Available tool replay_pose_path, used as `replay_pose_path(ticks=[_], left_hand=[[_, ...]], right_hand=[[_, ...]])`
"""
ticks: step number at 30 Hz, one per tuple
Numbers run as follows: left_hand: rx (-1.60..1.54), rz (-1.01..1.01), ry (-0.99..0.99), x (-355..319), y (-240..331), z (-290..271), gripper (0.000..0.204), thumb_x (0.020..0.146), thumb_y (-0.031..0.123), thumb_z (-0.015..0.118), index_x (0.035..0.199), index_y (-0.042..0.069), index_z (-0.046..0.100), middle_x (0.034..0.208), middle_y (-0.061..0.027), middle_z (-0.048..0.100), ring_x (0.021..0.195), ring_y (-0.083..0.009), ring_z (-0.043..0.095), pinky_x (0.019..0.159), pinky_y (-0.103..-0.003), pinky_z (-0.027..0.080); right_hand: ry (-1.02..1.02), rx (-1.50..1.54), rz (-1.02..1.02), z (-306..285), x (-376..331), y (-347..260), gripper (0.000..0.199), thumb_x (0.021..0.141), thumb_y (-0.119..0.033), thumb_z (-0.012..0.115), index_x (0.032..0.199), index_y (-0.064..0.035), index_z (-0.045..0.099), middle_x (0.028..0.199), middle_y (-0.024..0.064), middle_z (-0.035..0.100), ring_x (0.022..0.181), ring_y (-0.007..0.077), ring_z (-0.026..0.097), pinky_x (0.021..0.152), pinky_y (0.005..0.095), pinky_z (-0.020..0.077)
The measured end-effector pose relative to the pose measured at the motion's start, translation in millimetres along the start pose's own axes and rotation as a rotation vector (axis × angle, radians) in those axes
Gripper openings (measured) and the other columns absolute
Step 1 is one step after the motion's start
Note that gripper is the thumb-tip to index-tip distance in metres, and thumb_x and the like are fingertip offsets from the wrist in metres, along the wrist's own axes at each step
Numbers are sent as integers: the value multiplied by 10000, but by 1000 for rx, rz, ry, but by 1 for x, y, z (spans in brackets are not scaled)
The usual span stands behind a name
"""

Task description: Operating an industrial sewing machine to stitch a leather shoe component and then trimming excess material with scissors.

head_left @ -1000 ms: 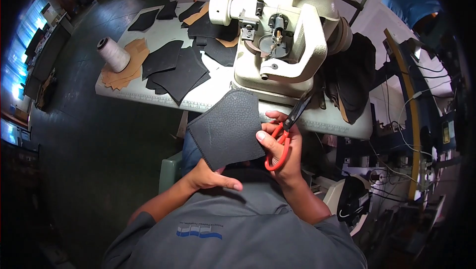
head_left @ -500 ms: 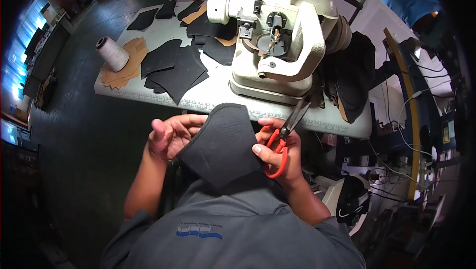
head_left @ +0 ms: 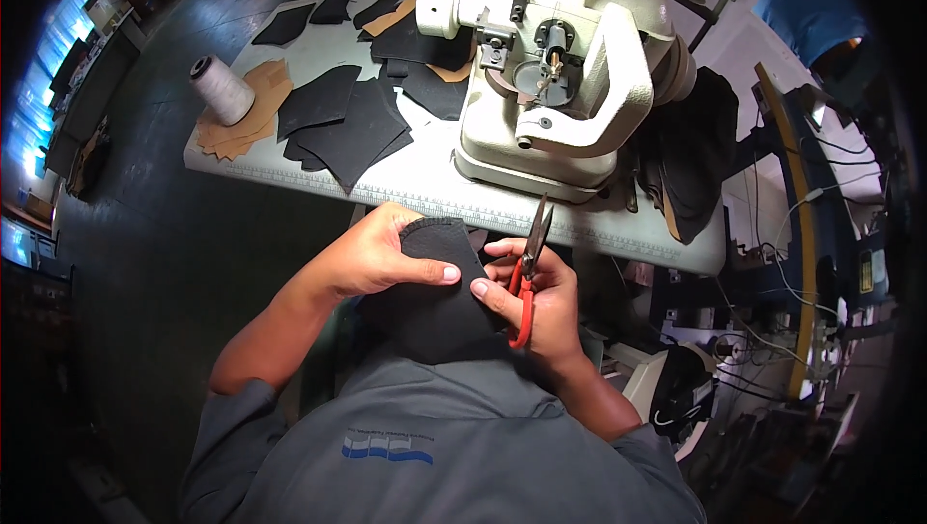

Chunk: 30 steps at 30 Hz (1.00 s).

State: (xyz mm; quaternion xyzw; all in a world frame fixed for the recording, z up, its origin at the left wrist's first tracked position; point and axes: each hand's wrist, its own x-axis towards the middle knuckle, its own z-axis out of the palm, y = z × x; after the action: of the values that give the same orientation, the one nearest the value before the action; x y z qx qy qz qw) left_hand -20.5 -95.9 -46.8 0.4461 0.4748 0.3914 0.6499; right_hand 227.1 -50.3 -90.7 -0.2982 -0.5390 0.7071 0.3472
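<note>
A black leather-like piece [head_left: 435, 316] with a curved, ridged upper edge is held in front of my chest. My left hand [head_left: 381, 258] grips its upper left, thumb across the front and fingers hidden behind. At its right edge, my right hand [head_left: 550, 302] pinches the piece with thumb and fingers. The same hand carries red-handled scissors [head_left: 521, 297], their dark blades pointing up toward the table edge. Just beyond stands a cream sewing machine [head_left: 536, 152] on the white table [head_left: 406, 171].
Several black cut pieces [head_left: 362, 133] lie left of the machine. A white thread cone [head_left: 222, 91] stands on tan pieces [head_left: 266, 89]. Dark pieces [head_left: 690, 157] are heaped at the table's right. Cables [head_left: 772, 254] hang farther right.
My left hand, earlier spread beside the piece, has closed over its upper left, thumb in front. The piece has tilted, and the scissors have turned more upright in my right hand.
</note>
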Motion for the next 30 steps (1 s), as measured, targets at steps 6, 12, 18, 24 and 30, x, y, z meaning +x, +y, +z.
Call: replay_pose_path(ticks=[6,12,18,24,30], left_hand=[[4,58,24,6,3,4,404,840,66,906,1188,-41,732,1048,-51,780,937,-108,703,874,-286,572],[65,59,4,5,16,4,431,811,52,922,1183,-34,723,1064,-46,771,973,-115,699,903,-301,569],[85,119,37,8,20,-6,374,802,6,912,1127,-46,734,1023,-53,775,918,-113,707,860,-298,584],[112,123,42,11,17,-10,328,844,35,894,1120,-41,734,1014,-45,771,917,-111,707,855,-297,579],[192,128,39,11,22,-15,328,939,179,842,1170,-26,732,1037,-38,762,929,-101,675,869,-299,565]], right_hand=[[114,42,-78,7,3,4,376,897,47,818,1236,-12,667,932,44,741,835,57,667,773,211,539],[101,49,19,3,2,1,383,912,26,807,1262,-12,656,932,46,740,851,59,659,781,232,542],[-10,162,96,-4,-1,-10,446,877,27,826,1284,-9,646,907,44,728,763,70,644,672,232,515],[31,46,66,-4,-1,-5,443,873,2,850,1271,-11,656,868,39,735,708,43,628,631,211,503],[-5,46,94,-5,-5,-9,384,921,-28,819,1268,-20,656,844,49,732,673,53,627,592,223,498]])
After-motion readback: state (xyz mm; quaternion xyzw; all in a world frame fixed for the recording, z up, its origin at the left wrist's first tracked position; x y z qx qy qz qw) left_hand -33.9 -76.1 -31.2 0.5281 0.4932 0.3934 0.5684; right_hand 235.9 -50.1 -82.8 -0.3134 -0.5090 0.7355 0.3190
